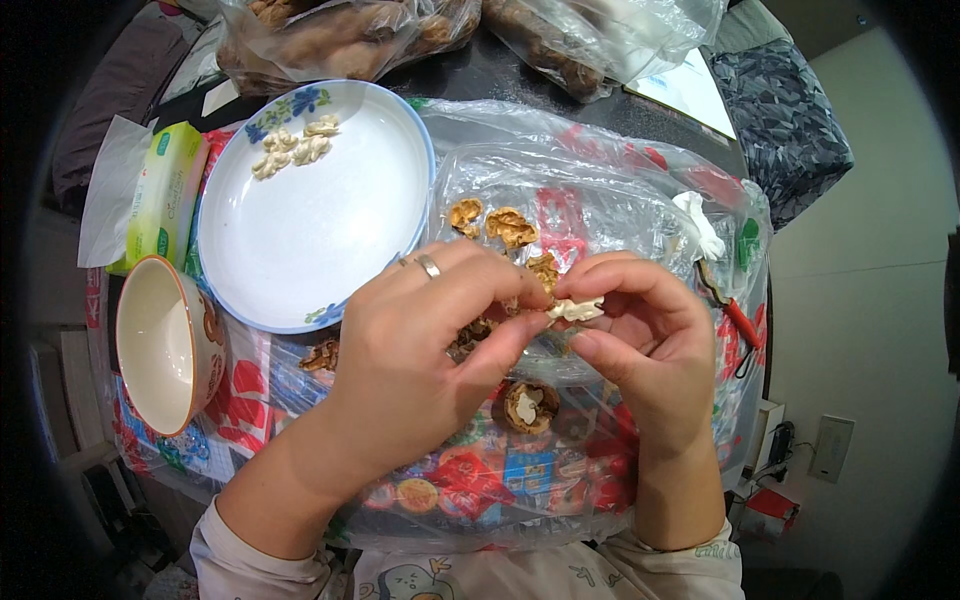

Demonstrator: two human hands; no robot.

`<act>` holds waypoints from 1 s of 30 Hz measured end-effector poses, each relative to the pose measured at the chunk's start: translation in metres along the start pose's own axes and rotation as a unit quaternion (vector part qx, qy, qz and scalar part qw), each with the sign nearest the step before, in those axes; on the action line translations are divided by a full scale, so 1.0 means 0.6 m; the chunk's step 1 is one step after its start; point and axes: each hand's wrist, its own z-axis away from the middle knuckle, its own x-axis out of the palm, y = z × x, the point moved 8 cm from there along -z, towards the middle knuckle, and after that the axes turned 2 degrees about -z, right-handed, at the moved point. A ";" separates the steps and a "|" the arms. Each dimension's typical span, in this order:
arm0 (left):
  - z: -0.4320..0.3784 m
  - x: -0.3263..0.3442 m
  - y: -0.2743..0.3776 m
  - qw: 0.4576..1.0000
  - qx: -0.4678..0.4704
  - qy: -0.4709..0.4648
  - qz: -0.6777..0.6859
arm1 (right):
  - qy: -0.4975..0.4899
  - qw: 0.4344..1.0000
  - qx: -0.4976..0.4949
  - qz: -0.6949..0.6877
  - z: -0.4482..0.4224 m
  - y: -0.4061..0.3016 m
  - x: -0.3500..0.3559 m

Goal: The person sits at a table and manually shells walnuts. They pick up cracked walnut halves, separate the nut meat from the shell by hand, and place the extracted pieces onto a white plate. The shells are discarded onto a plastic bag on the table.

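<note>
A pale, peeled piece of walnut kernel (576, 310) is pinched between the fingertips of my left hand (442, 337), which wears a ring, and my right hand (649, 330). Empty-looking walnut shell halves (511, 227) lie just beyond the hands on clear plastic. Nearer to me, below the fingers, a walnut half in its shell (531, 407) shows some pale kernel. Several peeled kernel pieces (311, 150) rest near the far rim of a large white plate (262, 319) with blue flowers. Brown debris under my left hand is partly hidden.
At the left stand a cream bowl (161, 345) and a tissue pack (161, 199). Red-handled pliers (739, 319) and a crumpled white tissue (699, 225) lie at the right. Plastic bags with brown contents (352, 45) sit at the far edge. Plastic sheeting (420, 517) covers the near table.
</note>
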 end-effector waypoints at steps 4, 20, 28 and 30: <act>0.000 0.001 0.008 0.999 0.021 -0.008 -0.036 | 0.038 0.981 -0.059 0.179 0.002 -0.022 -0.002; 0.005 0.006 0.023 0.976 0.134 0.013 -0.170 | 0.017 0.871 -0.225 0.437 0.006 -0.065 0.038; 0.009 0.006 0.026 0.972 0.161 0.034 -0.169 | 0.006 0.885 -0.210 0.415 0.006 -0.061 0.037; 0.008 0.005 0.025 0.973 0.154 0.038 -0.166 | -0.002 0.890 -0.207 0.406 0.006 -0.061 0.037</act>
